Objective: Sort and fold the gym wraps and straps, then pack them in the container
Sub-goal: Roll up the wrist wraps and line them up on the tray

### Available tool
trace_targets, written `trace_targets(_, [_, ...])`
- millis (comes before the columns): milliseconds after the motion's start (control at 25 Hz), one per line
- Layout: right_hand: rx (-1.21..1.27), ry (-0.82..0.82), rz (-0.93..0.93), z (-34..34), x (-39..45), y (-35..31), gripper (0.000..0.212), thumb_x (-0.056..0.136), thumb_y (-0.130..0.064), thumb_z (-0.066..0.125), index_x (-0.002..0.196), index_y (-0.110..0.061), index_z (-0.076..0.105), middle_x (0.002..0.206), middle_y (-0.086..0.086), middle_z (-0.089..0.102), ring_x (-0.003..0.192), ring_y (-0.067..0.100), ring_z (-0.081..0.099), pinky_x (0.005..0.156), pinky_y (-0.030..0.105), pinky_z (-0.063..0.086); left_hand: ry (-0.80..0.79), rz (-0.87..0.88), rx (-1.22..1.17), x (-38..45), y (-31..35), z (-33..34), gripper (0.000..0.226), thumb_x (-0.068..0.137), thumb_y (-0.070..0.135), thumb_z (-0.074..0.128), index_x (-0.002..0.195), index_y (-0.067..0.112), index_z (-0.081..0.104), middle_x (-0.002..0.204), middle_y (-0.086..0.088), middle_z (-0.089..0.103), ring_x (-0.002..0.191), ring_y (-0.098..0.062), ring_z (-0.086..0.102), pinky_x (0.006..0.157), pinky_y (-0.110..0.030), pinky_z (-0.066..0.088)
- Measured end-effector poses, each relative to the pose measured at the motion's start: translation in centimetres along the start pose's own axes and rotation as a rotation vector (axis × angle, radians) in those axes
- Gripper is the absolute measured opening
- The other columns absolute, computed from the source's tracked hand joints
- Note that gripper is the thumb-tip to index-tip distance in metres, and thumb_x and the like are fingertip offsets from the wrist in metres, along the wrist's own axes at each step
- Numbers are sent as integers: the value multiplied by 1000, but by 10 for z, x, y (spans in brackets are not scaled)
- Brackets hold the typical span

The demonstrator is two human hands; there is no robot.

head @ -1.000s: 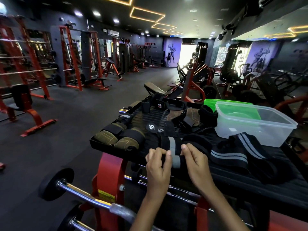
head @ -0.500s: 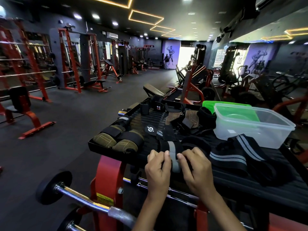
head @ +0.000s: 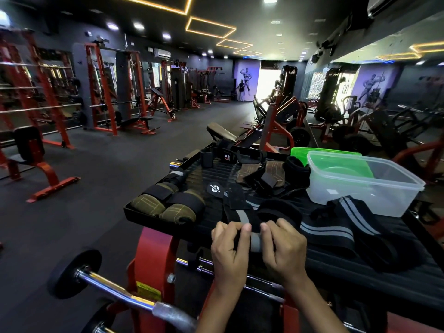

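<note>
Black ribbed platform point(head: 360, 265) on a red steel frame: carrying every item below, its near edge running under both hands.

Clear rectangular plastic container point(head: 365, 186): sitting open at the far right corner of the platform, a green plastic lid point(head: 322, 152) lying just behind it and showing through its walls.

Wide black wrap with two grey stripes point(head: 341, 229): lying loosely heaped at the right side of the platform, just in front of the container.

Pair of olive-green padded grips with black straps point(head: 165, 205): resting side by side at the near left corner of the platform.

Pair of brown leather grips with black straps point(head: 262, 174): lying toward the far edge, left of the container.

Narrow black wrap with a single grey stripe point(head: 242, 215): stretching from the platform's middle to its near edge, its near end going between both hands.

Small black rolled wraps point(head: 206, 158): standing along the far edge.

Left hand point(head: 230, 251): fingers curling together and pinching the near end of the narrow wrap from the left.

Right hand point(head: 283, 246): fingers curling together and clamping the same end from the right, fingertips nearly meeting those of the left hand.
</note>
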State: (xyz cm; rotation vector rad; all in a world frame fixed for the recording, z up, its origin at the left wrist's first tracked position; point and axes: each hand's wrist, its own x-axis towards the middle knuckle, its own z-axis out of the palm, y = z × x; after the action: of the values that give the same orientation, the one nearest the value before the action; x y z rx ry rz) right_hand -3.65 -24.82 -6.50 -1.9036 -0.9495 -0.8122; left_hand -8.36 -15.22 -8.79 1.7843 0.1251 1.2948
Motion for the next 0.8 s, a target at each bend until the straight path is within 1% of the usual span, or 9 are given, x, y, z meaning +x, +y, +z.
trace_targets(80, [147, 3, 157, 4, 4, 2, 54, 95, -39, 34, 54, -7, 47, 45, -7, 37, 42, 8, 34, 43, 26, 27, -12, 201, 90, 1, -4, -6, 29, 96, 49, 38, 83, 27, 53, 82, 21, 50, 75, 2, 40, 72, -17, 35])
trace_targets(160, [198, -83, 218, 4, 3, 4, 50, 92, -44, 35, 57, -10, 48, 48, -7, 38, 45, 8, 37, 45, 25, 29, -15, 223, 96, 2, -6, -6, 28, 96, 44, 41, 78, 25, 51, 78, 12, 48, 71, -4, 40, 68, -21, 36])
trace_targets(200, [129, -92, 160, 0, 3, 3, 46, 92, -43, 37, 60, -13, 50, 51, -8, 41, 50, 8, 40, 48, 24, 32, -3, 148, 76, 2, -4, -4, 27, 94, 41, 44, 73, 25, 48, 73, 10, 46, 68, -6, 39, 65, -22, 36])
trace_targets(320, [-219, -75, -215, -7, -4, 2, 40, 97, -33, 38, 71, -11, 60, 66, -3, 54, 71, 14, 45, 64, 25, 36, -29, -131, -29, 2, -2, 0, 30, 87, 40, 43, 67, 19, 45, 62, 12, 46, 61, -11, 40, 61, -22, 35])
trace_targets(400, [-276, -78, -275, -5, -7, 7, 49, 100, -32, 31, 68, -8, 60, 62, 1, 54, 69, 16, 42, 64, 29, 34, -75, -204, -65, 2, -6, 0, 36, 85, 46, 41, 66, 16, 45, 56, 9, 44, 56, -11, 38, 59, -22, 33])
trace_targets(520, [62, -220, 43, -3, 4, 7, 65, 98, -54, 20, 68, -9, 56, 53, 2, 48, 52, 12, 42, 52, 29, 34, -71, -238, -96, 2, -12, -3, 47, 83, 51, 41, 62, 11, 48, 52, 8, 40, 55, -9, 36, 55, -21, 31])
trace_targets(600, [202, -328, 128, -6, 7, 14, 59, 93, -62, 26, 77, -15, 60, 60, 5, 56, 53, 13, 51, 54, 34, 42, -51, -254, -93, 4, -14, -6, 54, 83, 52, 41, 65, 3, 53, 55, 4, 42, 55, -11, 38, 54, -23, 32])
trace_targets(720, [269, -296, 174, -24, 11, 25, 18, 91, -42, 45, 90, -33, 60, 79, -7, 64, 76, 7, 62, 69, 23, 47, -23, -251, -81, 8, -13, -11, 49, 84, 51, 40, 64, 8, 52, 52, 9, 39, 54, -11, 35, 54, -24, 30])
trace_targets(800, [261, -187, 168, -32, 9, 15, 16, 89, -36, 46, 99, -33, 59, 89, -11, 65, 88, 5, 62, 78, 18, 47, -33, -227, -63, 7, -10, -11, 42, 85, 49, 39, 66, 12, 47, 51, 9, 38, 53, -10, 33, 59, -23, 31])
